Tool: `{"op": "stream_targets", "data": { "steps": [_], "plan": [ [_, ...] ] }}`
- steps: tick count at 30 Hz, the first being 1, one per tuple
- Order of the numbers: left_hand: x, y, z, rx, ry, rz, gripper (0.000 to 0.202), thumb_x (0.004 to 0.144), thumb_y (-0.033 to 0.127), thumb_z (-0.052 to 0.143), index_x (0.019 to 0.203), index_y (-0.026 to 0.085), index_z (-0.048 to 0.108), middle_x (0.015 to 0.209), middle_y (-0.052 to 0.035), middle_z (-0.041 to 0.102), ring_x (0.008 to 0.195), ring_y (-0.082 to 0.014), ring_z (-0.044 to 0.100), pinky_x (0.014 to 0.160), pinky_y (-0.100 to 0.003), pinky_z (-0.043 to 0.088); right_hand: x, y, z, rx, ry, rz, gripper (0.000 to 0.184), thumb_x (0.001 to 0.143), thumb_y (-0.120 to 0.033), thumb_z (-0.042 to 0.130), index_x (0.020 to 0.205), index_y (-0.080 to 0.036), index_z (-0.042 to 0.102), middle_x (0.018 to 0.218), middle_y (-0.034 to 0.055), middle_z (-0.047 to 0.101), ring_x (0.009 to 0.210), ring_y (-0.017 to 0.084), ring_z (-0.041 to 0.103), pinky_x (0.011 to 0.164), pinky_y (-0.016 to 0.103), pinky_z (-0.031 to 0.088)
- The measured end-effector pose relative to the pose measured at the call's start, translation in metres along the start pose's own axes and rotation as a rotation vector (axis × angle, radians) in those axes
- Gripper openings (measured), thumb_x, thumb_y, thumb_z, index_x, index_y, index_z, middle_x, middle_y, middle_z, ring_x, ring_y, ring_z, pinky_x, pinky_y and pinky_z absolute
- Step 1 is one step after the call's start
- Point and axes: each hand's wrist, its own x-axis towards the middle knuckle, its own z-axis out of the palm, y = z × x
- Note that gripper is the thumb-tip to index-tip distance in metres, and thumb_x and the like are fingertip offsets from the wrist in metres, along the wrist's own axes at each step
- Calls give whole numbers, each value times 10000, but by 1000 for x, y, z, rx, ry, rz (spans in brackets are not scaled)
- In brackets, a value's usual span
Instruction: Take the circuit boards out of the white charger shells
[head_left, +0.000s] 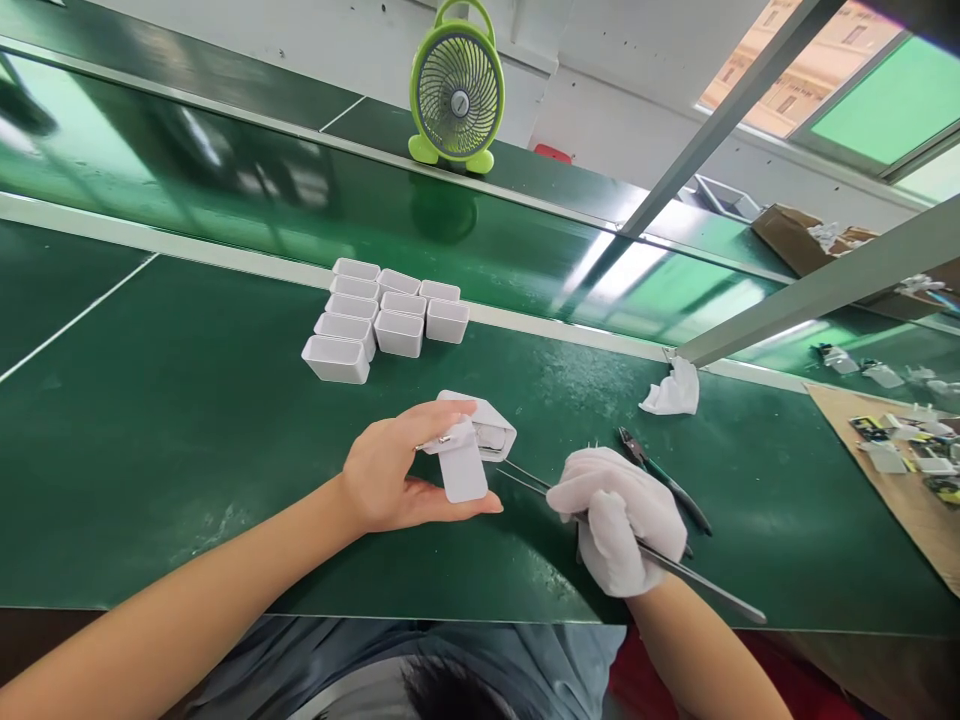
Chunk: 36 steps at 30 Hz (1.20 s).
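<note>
My bare left hand (386, 465) is closed around a white plastic charger housing (495, 428) with a flat white plug cover (463, 467) hanging at its open end. Metal pins stick out at the cover's left side. In a white glove, my right hand (619, 515) grips metal tweezers (705, 583). Their tips, slightly apart, point left toward the housing's lower edge; whether they touch it I cannot tell. Behind the gloved hand lie pliers (667, 483) with dark green handles, partly covered by it.
Several white open-topped cases (337, 358) stand in rows on the green bench (187, 430). A crumpled white glove or cloth (673, 388) lies by the metal post (810, 285). At right, a brown board (892, 480) bears charger parts. A green fan (457, 95) stands on the back shelf.
</note>
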Motion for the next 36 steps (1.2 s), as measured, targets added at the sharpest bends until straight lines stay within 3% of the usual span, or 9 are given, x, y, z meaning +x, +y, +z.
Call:
{"op": "stream_targets", "data": {
  "steps": [5,11,17,27,31,36],
  "plan": [
    [2,0,-1,3,-24,51,880,703,520,880,1425,214,481,1042,-145,785,899,-297,785,610,-318,683,2,-2,2,-46,11,18,277,937,-93,415,778,-164,631,572,-11,548,478,127,489,539,304,430],
    [4,2,0,124,-71,90,715,799,574,781,1303,145,512,1005,-174,786,885,-272,789,636,-272,661,2,-2,-3,-152,-101,6,261,917,-62,426,844,-195,638,599,-10,573,516,149,527,547,313,440],
    [-1,-2,0,196,-95,149,769,783,609,778,1323,148,481,1014,-169,789,843,-247,793,585,-231,629,1,1,-4,-209,-109,-56,276,916,-46,427,944,-214,644,571,-27,571,516,165,549,569,325,459],
    [-3,-1,2,113,-82,84,762,750,578,822,1303,155,513,998,-131,792,897,-255,789,667,-257,657,-1,2,-3,-207,-75,-19,259,931,-57,439,877,-194,651,576,-21,570,525,150,551,562,320,446],
    [-3,1,6,35,-46,-30,758,721,545,856,1300,184,524,1024,-133,783,932,-275,782,677,-293,673,-1,1,-7,-73,-71,126,300,993,-141,429,827,-193,673,594,-4,581,510,146,553,521,315,431],
    [-4,4,9,27,-6,-77,722,747,576,821,1284,188,534,1026,-147,780,854,-267,788,589,-280,659,1,2,-11,232,43,366,330,1045,-251,477,810,-195,700,562,-10,540,420,115,455,414,281,347]
  ]
}}
